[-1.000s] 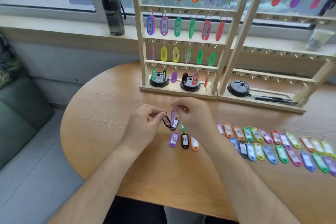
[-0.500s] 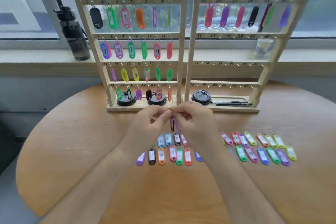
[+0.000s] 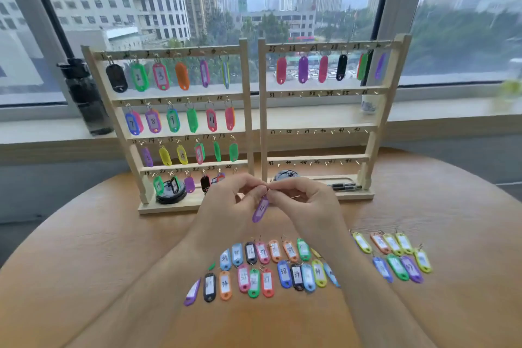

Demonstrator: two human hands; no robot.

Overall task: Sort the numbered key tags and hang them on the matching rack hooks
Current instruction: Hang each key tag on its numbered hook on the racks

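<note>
Purple tag hangs in the air between both hands, above the table and just in front of the left rack. Left hand and right hand are both curled, fingertips pinching the small metal ring at the tag's top. The tag body dangles free below. Its number is too blurred to read. Loose tags lie in two rows on the table, near the wrists. Left rack is nearly full; the far-right hook of its bottom row looks bare. Right rack has only its top row filled.

Risks, as judged:
- The pinch is on thin wire only, so a slip would drop the tag onto the laid-out rows and scatter them.
- A misread number would send it to the wrong hook.
- Reaching into the bottom row could knock neighbouring tags off, since they hang close together.
</note>
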